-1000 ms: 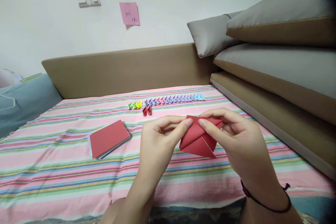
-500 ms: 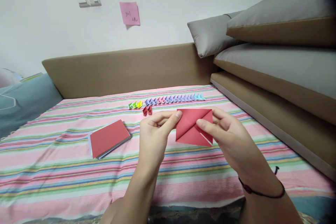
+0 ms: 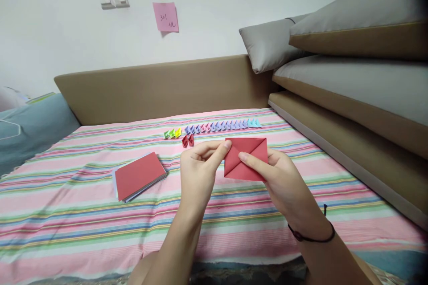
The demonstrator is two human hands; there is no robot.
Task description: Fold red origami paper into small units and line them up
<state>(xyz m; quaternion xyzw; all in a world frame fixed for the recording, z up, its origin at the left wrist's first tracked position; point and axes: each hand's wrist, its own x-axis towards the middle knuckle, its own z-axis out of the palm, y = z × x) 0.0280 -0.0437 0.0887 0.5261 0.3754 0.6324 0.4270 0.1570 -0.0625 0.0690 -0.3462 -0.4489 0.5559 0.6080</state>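
A square of folded red paper (image 3: 239, 170), its corners turned in to the middle, is held up above the striped cloth between both hands. My left hand (image 3: 202, 164) pinches its upper left edge, thumb in front and fingers behind. My right hand (image 3: 277, 176) grips it from the right, the thumb pressing the flaps near the centre and the fingers hidden behind the sheet. To the left lies a stack of paper sheets (image 3: 140, 177) with a red one on top. Beyond the hands stand two small dark red folded paper pieces (image 3: 187, 141).
A long row of small folded paper pieces (image 3: 222, 126), mostly purple with pink and light blue, runs across the striped cloth (image 3: 83, 213). Green and yellow pieces (image 3: 172, 133) stand at its left. Stacked cushions (image 3: 354, 80) rise on the right; a brown backrest (image 3: 160, 91) borders the back.
My right thumb has slid left toward the paper's centre, and the right hand has moved in. The gap at the lower right flap has closed. My left hand keeps its pinch.
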